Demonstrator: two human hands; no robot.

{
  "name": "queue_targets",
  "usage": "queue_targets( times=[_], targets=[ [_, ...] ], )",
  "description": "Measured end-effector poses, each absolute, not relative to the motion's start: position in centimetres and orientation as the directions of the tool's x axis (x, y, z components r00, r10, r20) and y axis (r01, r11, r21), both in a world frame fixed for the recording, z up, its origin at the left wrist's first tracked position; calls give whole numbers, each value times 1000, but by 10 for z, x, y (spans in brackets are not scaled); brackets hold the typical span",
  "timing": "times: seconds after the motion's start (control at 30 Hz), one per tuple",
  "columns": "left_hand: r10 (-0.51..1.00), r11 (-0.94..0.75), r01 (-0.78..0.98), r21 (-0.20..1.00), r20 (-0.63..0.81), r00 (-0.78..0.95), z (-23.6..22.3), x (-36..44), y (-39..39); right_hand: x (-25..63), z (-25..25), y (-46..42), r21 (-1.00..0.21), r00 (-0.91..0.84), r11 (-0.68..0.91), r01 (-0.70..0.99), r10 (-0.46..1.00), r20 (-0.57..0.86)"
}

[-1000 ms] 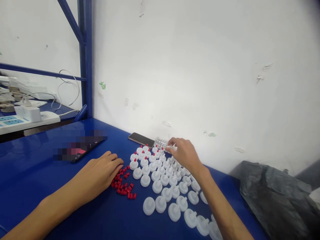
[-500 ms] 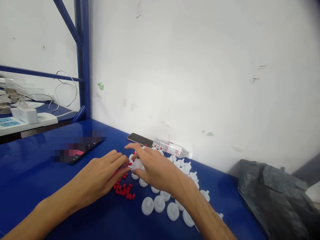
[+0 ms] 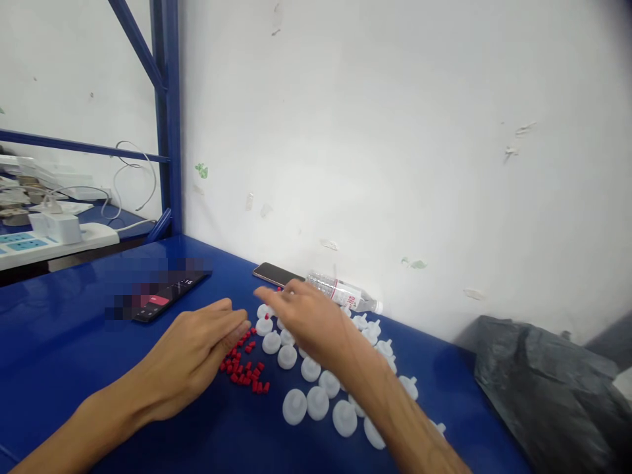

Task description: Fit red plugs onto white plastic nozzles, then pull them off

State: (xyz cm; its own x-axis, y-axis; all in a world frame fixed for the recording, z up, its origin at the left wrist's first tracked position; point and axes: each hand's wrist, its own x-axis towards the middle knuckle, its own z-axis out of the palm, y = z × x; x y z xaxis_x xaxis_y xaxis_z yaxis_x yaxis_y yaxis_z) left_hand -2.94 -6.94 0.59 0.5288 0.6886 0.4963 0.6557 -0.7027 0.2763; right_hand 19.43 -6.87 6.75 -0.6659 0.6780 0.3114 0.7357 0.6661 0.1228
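My left hand (image 3: 210,349) is closed, its fingertips pressed together beside a pile of small red caps (image 3: 255,375). Whatever may be between those fingers is hidden. Over the rows of white funnel-shaped pieces with thin spouts (image 3: 295,406) is my right hand (image 3: 309,319), a little blurred and seen from the back. Its index finger points left, while the other fingertips and anything in them are out of sight. Near that finger a red tip (image 3: 266,316) shows on one of the white pieces.
A phone (image 3: 276,274) and a clear plastic bottle (image 3: 345,293) lie by the wall. Another phone (image 3: 172,294), partly pixelated, lies at left. A dark plastic bag (image 3: 548,388) is at right. A power strip (image 3: 93,238) stands beyond the blue frame post (image 3: 168,118).
My hands were together at a white piece with a red cap. Now they are apart: my right hand has lifted away over the white pieces, and my left has drawn slightly back left.
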Motion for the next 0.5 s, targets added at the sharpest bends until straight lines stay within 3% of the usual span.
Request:
queue_targets(
  times=[0.1,0.23,0.5],
  targets=[
    [717,-656,700,283,524,460,6,-31,-65,230,66,-51,26,-476,509,861,784,399],
    [787,-555,802,220,452,420,-3,-30,-51,271,57,-30,-58,-314,388,920,816,485],
    [794,-548,826,130,391,465,-20,-37,-40,283,35,-16,-102,-204,289,952,846,493]
  ],
)
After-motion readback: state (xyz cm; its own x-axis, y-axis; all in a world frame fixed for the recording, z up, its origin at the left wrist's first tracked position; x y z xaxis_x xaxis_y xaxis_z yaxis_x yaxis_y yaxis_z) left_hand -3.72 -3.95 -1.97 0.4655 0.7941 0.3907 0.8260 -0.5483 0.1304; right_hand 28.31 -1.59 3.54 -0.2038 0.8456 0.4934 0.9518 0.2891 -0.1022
